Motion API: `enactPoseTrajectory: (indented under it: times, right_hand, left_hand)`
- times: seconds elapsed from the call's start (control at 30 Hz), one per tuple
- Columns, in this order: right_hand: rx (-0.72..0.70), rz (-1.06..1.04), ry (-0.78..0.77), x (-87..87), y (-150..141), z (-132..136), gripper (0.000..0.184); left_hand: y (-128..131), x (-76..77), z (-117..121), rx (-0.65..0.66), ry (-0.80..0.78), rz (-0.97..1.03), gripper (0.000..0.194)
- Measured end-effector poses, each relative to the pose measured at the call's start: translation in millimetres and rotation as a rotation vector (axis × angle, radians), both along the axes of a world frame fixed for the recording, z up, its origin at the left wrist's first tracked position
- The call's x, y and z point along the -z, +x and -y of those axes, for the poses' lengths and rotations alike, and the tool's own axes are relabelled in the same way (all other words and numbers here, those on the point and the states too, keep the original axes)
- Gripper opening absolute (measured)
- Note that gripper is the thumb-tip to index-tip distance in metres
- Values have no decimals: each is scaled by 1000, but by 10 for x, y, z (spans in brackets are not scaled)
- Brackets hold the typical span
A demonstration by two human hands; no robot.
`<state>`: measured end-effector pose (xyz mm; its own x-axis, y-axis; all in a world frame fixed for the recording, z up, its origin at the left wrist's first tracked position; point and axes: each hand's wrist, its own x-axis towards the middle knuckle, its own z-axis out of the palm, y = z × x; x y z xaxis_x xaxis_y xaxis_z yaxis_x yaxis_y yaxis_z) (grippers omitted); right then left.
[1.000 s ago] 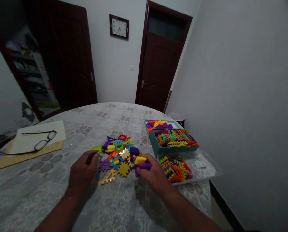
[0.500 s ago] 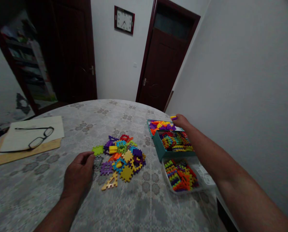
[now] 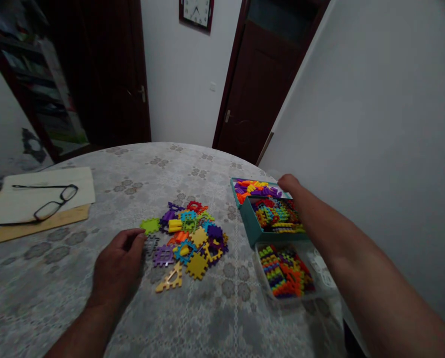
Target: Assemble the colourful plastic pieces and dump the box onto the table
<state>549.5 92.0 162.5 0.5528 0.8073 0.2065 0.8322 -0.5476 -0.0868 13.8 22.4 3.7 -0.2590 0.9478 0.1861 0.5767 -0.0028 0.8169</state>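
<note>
My left hand [image 3: 118,261] rests on the table with its fingers curled in and nothing visible in them. Its fingertips lie beside a lime-green notched tile [image 3: 150,225] and a grey openwork tile [image 3: 151,244]. To their right spreads a loose pile of coloured plastic building pieces, among them a purple frame [image 3: 164,255], a mustard tile [image 3: 197,266] and a cream triangle [image 3: 170,279]. My right hand [image 3: 290,183] is stretched far out, beyond the teal box [image 3: 251,226]. Its fingers are hidden, so what they hold does not show.
The teal box holds linked pieces; its open lid [image 3: 235,191] carries orange, yellow and purple ones. In front stands a clear plastic tub [image 3: 269,293] of more pieces. Glasses [image 3: 54,206] lie on papers [image 3: 82,181] at left. A white wall [image 3: 387,124] rises at right.
My right hand has turned or reached further, so the yellow and purple pieces seen in its fingers before are out of sight. The view has tipped slightly downward. My left hand stays by the tiles.
</note>
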Motion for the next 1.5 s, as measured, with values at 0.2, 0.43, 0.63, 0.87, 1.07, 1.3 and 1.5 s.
enactPoseTrajectory:
  times: [0.2,0.43,0.63,0.87,1.07,1.3,1.5]
  right_hand:
    - [-186,-16,34,-43,-610,369,34]
    - [-872,-249,45,402,-2042,1537,23]
    - [-798,-276,125,1278,-2845,1924,42]
    - [-724,-348,262,1647,-2950,1910,39]
    - [-857,-503,373,1606,-2863,1936,19]
    - [-1021,-571,268,1503,-2820,1970,4]
    - [-1134,-537,233,1469,-2857,2015,8]
  left_hand:
    - [79,-19,20,35,47,97,36]
    - [142,-43,42,47,90,139,31]
    - [138,31,32,110,133,99,27]
    - [161,93,22,149,163,109,25]
    - [185,33,104,258,189,-9,25]
    - [203,-105,225,415,268,-145,23]
    - [293,-7,201,547,289,-297,40]
